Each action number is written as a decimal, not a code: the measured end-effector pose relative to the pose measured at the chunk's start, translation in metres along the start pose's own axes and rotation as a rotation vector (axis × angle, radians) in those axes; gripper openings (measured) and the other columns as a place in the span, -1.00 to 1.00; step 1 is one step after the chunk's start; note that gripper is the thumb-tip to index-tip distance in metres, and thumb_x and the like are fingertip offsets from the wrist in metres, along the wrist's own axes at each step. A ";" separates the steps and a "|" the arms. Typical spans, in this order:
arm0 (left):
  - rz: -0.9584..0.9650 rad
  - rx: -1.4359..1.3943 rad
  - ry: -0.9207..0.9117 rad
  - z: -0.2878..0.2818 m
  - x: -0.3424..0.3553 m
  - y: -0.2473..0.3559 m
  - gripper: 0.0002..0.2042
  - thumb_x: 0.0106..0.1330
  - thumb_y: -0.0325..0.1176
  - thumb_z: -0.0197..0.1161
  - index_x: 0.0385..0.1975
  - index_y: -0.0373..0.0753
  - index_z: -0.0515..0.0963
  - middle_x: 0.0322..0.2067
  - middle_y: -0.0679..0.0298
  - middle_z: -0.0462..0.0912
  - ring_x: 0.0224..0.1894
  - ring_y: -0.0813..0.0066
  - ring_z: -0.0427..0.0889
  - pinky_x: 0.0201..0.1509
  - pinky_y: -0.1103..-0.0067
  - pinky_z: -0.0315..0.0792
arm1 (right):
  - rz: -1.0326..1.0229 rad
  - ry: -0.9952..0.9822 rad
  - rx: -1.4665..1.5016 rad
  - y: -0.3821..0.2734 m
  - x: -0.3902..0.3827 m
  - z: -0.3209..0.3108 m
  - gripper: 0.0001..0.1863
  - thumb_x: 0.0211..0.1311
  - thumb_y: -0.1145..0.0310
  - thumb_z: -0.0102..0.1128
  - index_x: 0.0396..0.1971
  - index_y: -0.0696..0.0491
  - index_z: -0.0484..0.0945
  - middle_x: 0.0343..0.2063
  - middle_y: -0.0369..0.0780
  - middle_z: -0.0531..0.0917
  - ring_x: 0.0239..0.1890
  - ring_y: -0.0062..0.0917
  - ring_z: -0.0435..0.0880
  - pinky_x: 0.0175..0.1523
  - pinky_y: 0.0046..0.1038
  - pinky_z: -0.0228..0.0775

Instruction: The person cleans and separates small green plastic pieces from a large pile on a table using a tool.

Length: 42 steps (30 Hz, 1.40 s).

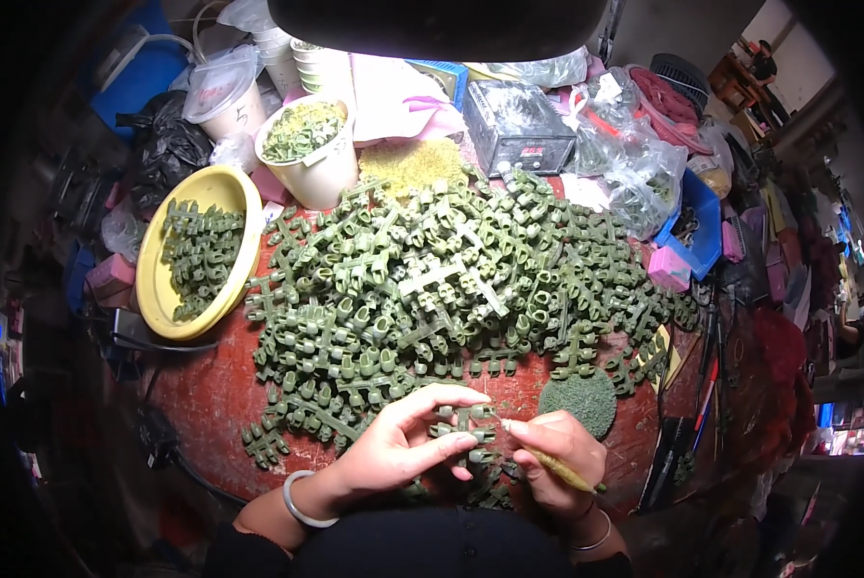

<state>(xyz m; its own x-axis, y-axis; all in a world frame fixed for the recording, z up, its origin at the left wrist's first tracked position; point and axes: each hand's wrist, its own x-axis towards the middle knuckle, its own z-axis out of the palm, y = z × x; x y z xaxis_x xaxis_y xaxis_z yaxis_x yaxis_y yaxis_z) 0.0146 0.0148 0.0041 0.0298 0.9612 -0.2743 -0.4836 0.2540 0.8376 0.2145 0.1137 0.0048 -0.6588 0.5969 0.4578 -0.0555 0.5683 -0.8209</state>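
Observation:
My left hand point(403, 448) pinches a green plastic sprue of small cup-shaped parts point(468, 424) between thumb and fingers, just above the near edge of the red table point(210, 405). My right hand point(552, 458) holds a thin yellowish-green stick point(562, 472), its tip touching the sprue's right side. Directly beyond both hands lies a big heap of the same green sprues point(442, 279), covering most of the table. A bracelet sits on each wrist.
A yellow bowl point(157, 289) with green sprues leans at the left. A white bucket point(321, 169) of small green bits stands behind the heap, beside a grey box point(517, 125) and plastic bags point(634, 173). A round green pad point(578, 400) lies right of my hands. A blue tray point(702, 231) sits at the right.

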 end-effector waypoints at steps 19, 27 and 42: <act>0.104 -0.237 0.031 -0.003 0.002 -0.007 -0.52 0.35 -0.70 0.14 0.25 -0.32 0.27 0.12 0.13 0.43 0.08 0.38 0.57 0.06 0.40 0.65 | -0.007 0.006 0.032 -0.007 -0.002 -0.001 -0.78 0.26 0.36 0.31 -0.20 0.20 0.66 -0.50 -0.19 0.66 -0.46 -0.41 0.62 -0.32 -0.46 0.47; 0.092 -0.206 0.065 -0.006 0.002 -0.012 -0.43 0.26 -0.74 0.20 0.27 -0.29 0.22 0.07 0.05 0.49 0.02 0.22 0.64 0.03 0.28 0.65 | 0.012 -0.069 0.095 -0.006 0.003 0.001 -0.76 0.21 0.47 0.32 -0.13 0.21 0.62 -0.43 -0.16 0.67 -0.43 -0.40 0.64 -0.31 -0.45 0.47; 0.081 -0.333 0.098 -0.001 0.001 -0.018 -0.44 0.26 -0.75 0.18 0.25 -0.26 0.24 0.06 0.07 0.50 0.05 0.22 0.63 0.15 0.33 0.56 | 0.036 -0.051 0.131 -0.006 -0.005 0.003 -0.62 0.13 0.56 0.37 -0.01 0.19 0.57 -0.35 -0.17 0.67 -0.36 -0.34 0.68 -0.22 -0.40 0.56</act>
<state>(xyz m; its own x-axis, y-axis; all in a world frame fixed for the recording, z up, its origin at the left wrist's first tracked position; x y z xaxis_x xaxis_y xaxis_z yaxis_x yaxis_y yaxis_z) 0.0222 0.0110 -0.0112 -0.0965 0.9578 -0.2709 -0.7404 0.1128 0.6626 0.2156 0.1056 0.0067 -0.6992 0.5840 0.4124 -0.1268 0.4664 -0.8754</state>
